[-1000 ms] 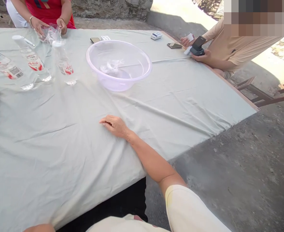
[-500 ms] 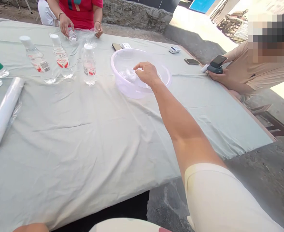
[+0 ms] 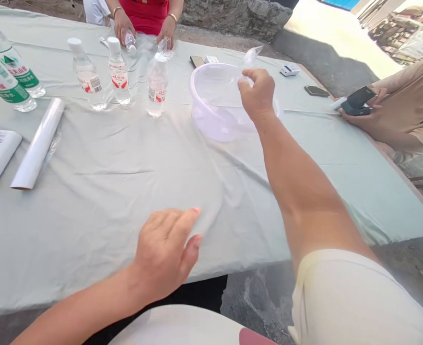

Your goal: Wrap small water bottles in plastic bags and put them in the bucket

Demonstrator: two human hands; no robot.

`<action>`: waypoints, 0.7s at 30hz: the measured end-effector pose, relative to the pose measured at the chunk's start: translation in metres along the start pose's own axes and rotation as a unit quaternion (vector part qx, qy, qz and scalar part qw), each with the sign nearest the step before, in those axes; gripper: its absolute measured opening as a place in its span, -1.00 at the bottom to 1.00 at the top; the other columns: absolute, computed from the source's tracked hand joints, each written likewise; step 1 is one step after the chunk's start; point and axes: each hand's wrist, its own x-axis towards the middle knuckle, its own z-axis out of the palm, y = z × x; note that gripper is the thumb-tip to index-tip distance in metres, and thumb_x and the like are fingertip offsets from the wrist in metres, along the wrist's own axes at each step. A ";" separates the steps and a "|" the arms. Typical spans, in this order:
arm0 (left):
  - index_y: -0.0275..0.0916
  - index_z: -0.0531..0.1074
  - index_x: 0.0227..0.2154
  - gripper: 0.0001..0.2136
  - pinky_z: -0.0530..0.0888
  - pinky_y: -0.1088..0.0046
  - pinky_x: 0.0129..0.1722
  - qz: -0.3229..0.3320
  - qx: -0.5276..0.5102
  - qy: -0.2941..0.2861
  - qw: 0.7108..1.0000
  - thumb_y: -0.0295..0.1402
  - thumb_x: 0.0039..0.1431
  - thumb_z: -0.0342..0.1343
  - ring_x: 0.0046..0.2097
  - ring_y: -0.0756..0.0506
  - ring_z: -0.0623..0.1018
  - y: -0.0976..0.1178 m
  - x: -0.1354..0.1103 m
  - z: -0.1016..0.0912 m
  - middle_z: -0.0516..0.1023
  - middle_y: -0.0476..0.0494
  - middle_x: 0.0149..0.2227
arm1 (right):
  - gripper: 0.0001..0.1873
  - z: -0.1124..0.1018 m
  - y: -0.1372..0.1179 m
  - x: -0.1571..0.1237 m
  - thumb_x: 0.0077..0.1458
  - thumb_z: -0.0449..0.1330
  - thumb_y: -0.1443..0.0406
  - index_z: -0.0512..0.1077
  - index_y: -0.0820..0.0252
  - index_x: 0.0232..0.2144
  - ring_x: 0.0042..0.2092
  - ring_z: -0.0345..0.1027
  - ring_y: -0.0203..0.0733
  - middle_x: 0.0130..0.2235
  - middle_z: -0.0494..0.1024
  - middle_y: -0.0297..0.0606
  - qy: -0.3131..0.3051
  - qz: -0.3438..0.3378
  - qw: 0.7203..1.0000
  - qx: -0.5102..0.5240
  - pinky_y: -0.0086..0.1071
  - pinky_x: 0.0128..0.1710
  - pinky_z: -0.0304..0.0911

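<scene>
My right hand [image 3: 260, 93] is raised over the right side of a pale purple basin [image 3: 211, 124], fingers pinched. A crumpled piece of clear plastic film [image 3: 252, 55] rises from behind its fingertips; they appear to grip it, though the contact is partly hidden. Lower down, my left hand [image 3: 166, 247] hovers above the near edge of the cloth, thumb apart from the fingers and holding nothing. The inside of the basin shows at its left, while my right hand and wrist cover part of its right rim.
Several water bottles [image 3: 157, 91] stand left of the basin, near a roll of plastic film [image 3: 39, 143] on the cloth [image 3: 107, 215]. Across the table, a person in red [image 3: 145, 17] handles a small bottle [image 3: 130, 43]. Another person at right holds a dark device [image 3: 357, 103].
My right hand has lifted up from inside the basin, and the clear plastic now shows above the rim. My left hand has come up into view from the bottom edge. The view has shifted left.
</scene>
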 end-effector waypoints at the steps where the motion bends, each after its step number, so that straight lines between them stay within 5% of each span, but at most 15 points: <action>1: -0.11 0.27 0.26 -0.53 0.42 0.09 0.14 0.037 0.014 -0.040 0.998 -0.19 0.33 0.08 0.22 -0.29 0.45 0.006 0.001 0.011 0.52 -0.23 0.13 | -0.81 -0.009 -0.008 -0.005 0.22 0.21 0.29 0.50 0.13 -0.11 0.07 0.45 -0.19 0.01 0.59 -0.19 0.001 0.005 1.000 0.016 -0.18 0.14 0.32; 3: -0.18 0.33 0.23 -0.49 0.24 0.04 0.31 0.146 0.054 -0.143 0.977 -0.11 0.29 0.14 0.34 -0.29 0.30 0.014 -0.002 0.039 0.41 -0.25 0.26 | -0.80 -0.028 -0.029 -0.021 0.23 0.22 0.27 0.46 -0.15 -0.10 0.09 0.42 -0.17 0.01 0.57 -0.39 -0.003 -0.020 0.997 0.072 -0.14 0.10 0.40; 5: -0.22 0.33 0.24 -0.39 0.07 0.04 0.40 0.234 0.091 -0.230 0.940 0.03 0.25 0.13 0.42 -0.24 0.16 0.020 -0.009 0.073 0.28 -0.23 0.35 | -0.84 -0.045 -0.052 -0.042 0.25 0.22 0.15 0.45 -0.14 -0.10 0.06 0.42 -0.16 0.01 0.56 -0.39 -0.030 -0.046 0.991 0.123 -0.12 0.07 0.42; 8: -0.22 0.26 0.31 -0.20 0.05 -0.03 0.40 0.239 0.124 -0.269 0.925 0.17 0.12 0.16 0.44 -0.29 0.09 0.026 -0.027 0.115 0.19 -0.18 0.40 | -0.68 -0.065 -0.084 -0.076 0.26 0.15 0.00 0.47 0.03 -0.10 0.02 0.45 -0.16 -0.02 0.57 -0.27 -0.082 -0.073 0.980 0.167 -0.13 0.09 0.38; 11: -0.19 0.32 0.29 -0.18 0.05 -0.04 0.41 0.238 0.147 -0.258 0.925 0.12 0.02 0.28 0.45 -0.34 0.05 0.034 -0.050 0.134 0.15 -0.17 0.41 | -0.54 -0.068 -0.111 -0.111 0.26 0.06 -0.09 0.50 0.10 -0.13 -0.02 0.48 -0.15 -0.13 0.58 -0.28 -0.129 -0.050 0.961 0.241 -0.10 0.05 0.38; 13: -0.16 0.38 0.24 -0.27 0.03 -0.05 0.41 0.244 0.137 -0.258 0.925 0.01 0.02 0.34 0.45 -0.35 0.05 0.040 -0.059 0.131 0.13 -0.19 0.42 | -0.53 -0.060 -0.127 -0.137 0.22 0.10 -0.10 0.51 0.11 -0.15 -0.07 0.50 -0.16 -0.18 0.58 -0.30 -0.174 -0.013 0.929 0.325 -0.11 -0.01 0.42; 16: -0.21 0.41 0.21 -0.37 0.16 -0.01 0.36 0.239 0.014 -0.326 0.914 -0.14 0.08 0.33 0.40 -0.34 0.18 0.044 -0.053 0.102 0.27 -0.30 0.35 | -0.62 -0.037 -0.144 -0.178 0.12 0.25 -0.04 0.52 0.11 -0.23 -0.12 0.51 -0.17 -0.22 0.60 -0.28 -0.259 0.050 0.841 0.473 -0.17 -0.05 0.43; 18: -0.23 0.51 0.08 -0.56 0.41 0.21 0.18 0.209 -0.173 -0.447 0.853 -0.19 0.16 0.26 0.21 -0.24 0.47 0.035 -0.035 0.069 0.57 -0.25 0.09 | -0.67 -0.022 -0.148 -0.203 0.05 0.31 0.01 0.51 0.10 -0.29 -0.15 0.52 -0.17 -0.28 0.60 -0.29 -0.303 0.101 0.769 0.554 -0.20 -0.06 0.43; 20: -0.19 0.56 -0.09 -0.72 0.51 0.45 -0.08 0.081 -0.383 -0.473 0.789 -0.17 0.26 0.14 -0.10 -0.09 0.63 0.016 -0.014 0.031 0.65 -0.10 -0.13 | -0.71 -0.009 -0.146 -0.224 -0.02 0.36 0.05 0.48 0.08 -0.34 -0.21 0.53 -0.18 -0.36 0.56 -0.34 -0.322 0.165 0.706 0.609 -0.21 -0.11 0.44; 21: -0.19 0.57 -0.23 -0.77 0.50 0.48 -0.14 -0.018 -0.431 -0.396 0.811 -0.17 0.26 0.12 -0.20 -0.05 0.62 0.003 -0.003 0.014 0.64 -0.05 -0.26 | -0.71 -0.004 -0.144 -0.232 -0.05 0.38 0.07 0.45 0.07 -0.36 -0.25 0.52 -0.19 -0.38 0.53 -0.37 -0.323 0.197 0.682 0.625 -0.23 -0.15 0.44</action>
